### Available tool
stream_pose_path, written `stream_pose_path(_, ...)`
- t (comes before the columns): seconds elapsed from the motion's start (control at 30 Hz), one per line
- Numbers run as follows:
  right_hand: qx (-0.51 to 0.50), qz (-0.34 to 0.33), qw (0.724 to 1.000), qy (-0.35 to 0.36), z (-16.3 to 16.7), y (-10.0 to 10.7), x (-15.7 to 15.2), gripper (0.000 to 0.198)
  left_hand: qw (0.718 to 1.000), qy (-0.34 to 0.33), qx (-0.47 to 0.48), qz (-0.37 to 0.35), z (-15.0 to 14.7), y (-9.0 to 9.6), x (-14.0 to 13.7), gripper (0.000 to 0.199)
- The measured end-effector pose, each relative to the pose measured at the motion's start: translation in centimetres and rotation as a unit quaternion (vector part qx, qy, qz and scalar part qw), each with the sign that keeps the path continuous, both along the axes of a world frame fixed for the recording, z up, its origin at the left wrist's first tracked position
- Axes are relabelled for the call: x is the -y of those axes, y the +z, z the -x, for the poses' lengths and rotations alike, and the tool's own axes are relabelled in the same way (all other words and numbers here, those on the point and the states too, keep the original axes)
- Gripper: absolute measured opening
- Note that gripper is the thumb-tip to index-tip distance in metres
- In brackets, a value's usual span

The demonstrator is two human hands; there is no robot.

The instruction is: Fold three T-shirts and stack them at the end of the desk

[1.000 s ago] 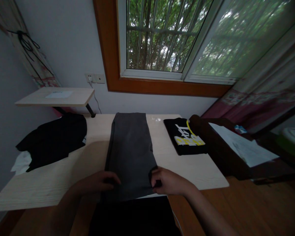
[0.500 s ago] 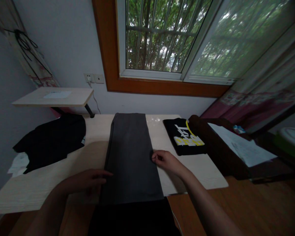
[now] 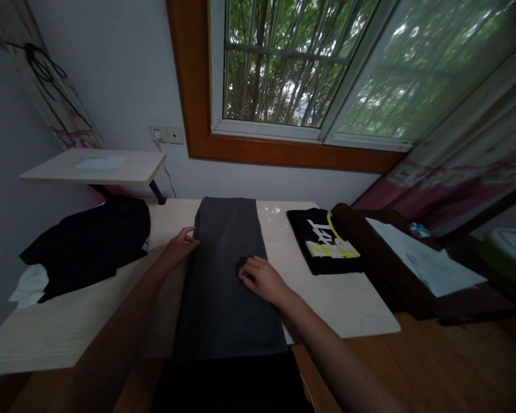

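A long folded grey garment [image 3: 223,310] lies lengthwise over the table in front of me; its exact kind is not clear. My left hand [image 3: 181,248] is at the garment's left edge, with finger and thumb apart and their tips touching the fold. Over the middle of the cloth, towards its right side, is my right hand [image 3: 260,278], its fingers drawn together. A small dark piece [image 3: 241,265] shows at those fingertips; whether it is part of the garment or a separate thing, I cannot tell.
A black garment [image 3: 94,244] lies on the table [image 3: 335,310] at left, beside a raised wooden shelf [image 3: 133,160]. On the right is a folded black shirt [image 3: 327,244] with white and yellow print. Past it stands a dark brown piece [image 3: 382,269] with a white sheet [image 3: 421,258] on top.
My left hand has moved forward along the garment's left edge. My right hand has gone from the right edge inward over the cloth, with the small dark piece at its fingertips.
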State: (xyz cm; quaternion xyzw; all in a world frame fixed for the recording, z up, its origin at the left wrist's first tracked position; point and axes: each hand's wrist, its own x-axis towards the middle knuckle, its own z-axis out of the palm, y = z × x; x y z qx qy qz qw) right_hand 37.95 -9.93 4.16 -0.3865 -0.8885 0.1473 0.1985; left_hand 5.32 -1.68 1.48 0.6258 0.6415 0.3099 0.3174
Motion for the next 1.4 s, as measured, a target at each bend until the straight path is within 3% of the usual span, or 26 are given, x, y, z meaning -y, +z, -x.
stream_pose_path(0.23,0.014,-0.036,0.990,0.138,7.0,0.7,-0.5,0.026,0.998,0.018,0.050,-0.029,-0.4,-0.8,-5.6,0.065)
stream_pose_path(0.4,0.049,-0.072,0.973,0.215,10.8,1.0,-0.9,0.037,0.996,0.008,0.082,-0.027,0.0,-1.7,-6.8,0.065)
stream_pose_path(0.53,0.123,-0.089,0.957,0.248,12.6,1.0,-0.9,0.026,0.993,0.005,0.113,-0.024,0.7,-2.0,-6.9,0.057)
stream_pose_path(0.7,0.138,-0.085,0.947,0.278,13.7,1.5,-0.9,0.020,0.990,-0.003,0.138,-0.015,0.9,-1.6,-6.8,0.051)
stream_pose_path(0.9,0.110,-0.083,0.938,0.317,14.6,2.2,-0.7,0.015,0.991,-0.020,0.128,-0.012,0.3,-0.7,-6.2,0.074)
stream_pose_path(1.03,0.097,-0.076,0.939,0.322,14.9,1.5,-0.6,0.015,0.993,-0.060,0.102,-0.018,0.7,-0.6,-5.9,0.084)
stream_pose_path(1.17,0.081,-0.065,0.939,0.327,15.0,0.4,-0.6,0.015,0.993,-0.057,0.097,-0.039,1.3,-0.8,-5.5,0.084)
stream_pose_path(1.4,0.054,-0.025,0.935,0.349,14.2,-0.2,1.1,0.024,0.991,-0.084,0.099,0.022,2.1,-2.1,-5.1,0.092)
